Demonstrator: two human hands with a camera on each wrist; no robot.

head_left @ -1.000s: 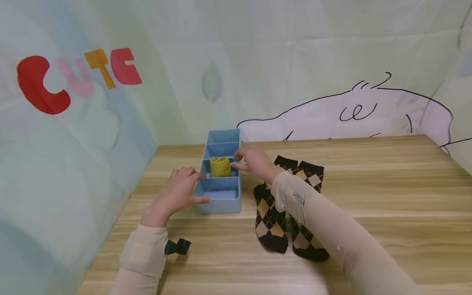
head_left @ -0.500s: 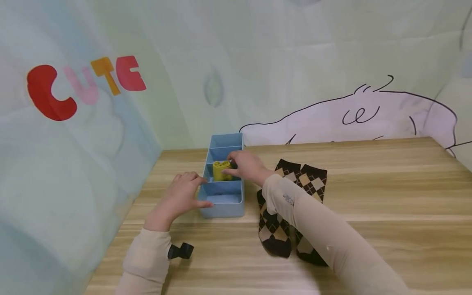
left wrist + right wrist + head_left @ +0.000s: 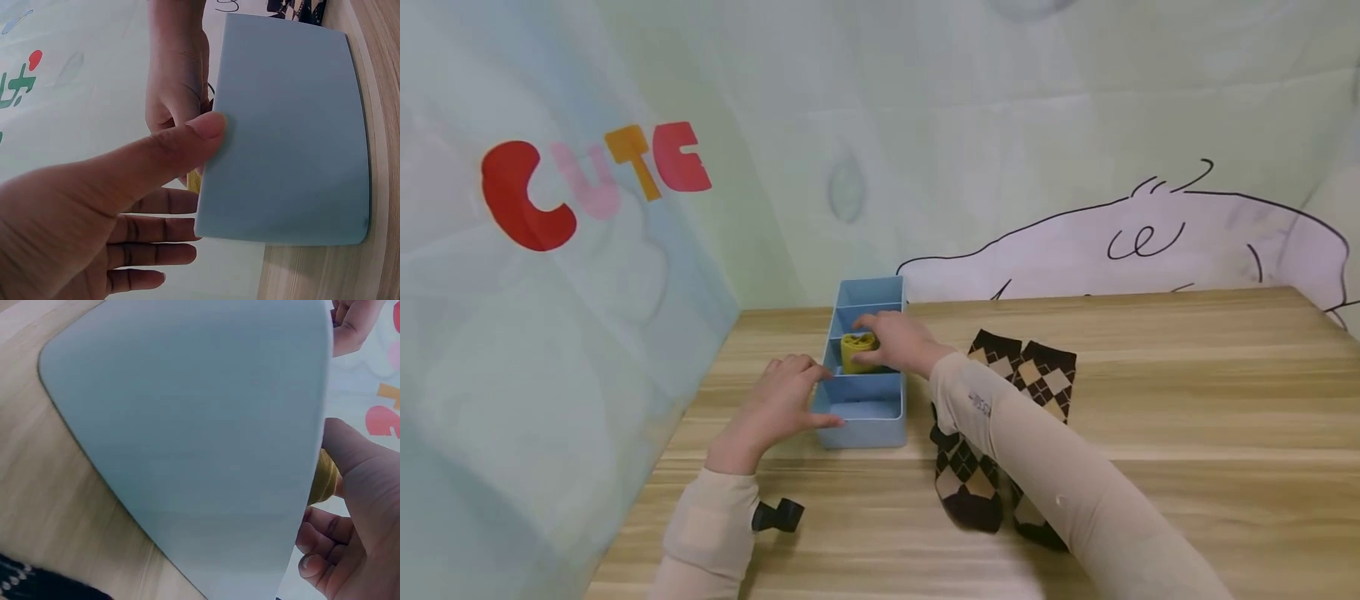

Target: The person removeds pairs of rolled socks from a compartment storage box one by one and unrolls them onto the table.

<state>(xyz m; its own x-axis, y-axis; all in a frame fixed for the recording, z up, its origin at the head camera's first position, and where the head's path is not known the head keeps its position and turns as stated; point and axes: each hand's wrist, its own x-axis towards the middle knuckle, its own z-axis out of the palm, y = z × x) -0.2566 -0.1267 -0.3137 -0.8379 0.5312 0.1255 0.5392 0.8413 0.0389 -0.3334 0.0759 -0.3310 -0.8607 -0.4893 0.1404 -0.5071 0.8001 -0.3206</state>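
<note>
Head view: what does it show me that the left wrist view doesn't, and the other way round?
Only the head view: the inside of the compartments, the CUTE letters, and a black piece beside the left sleeve.

Only the left wrist view: green wall print.

Both: the blue box, the left grip at the box, the right grip at the yellow roll, and the wood surface. The left wrist view catches just a sliver of the roll.

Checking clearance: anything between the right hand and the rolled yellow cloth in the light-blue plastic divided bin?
Nothing visible: the right hand reaches over the bin's side wall, its thumb at the rolled yellow cloth.
</note>
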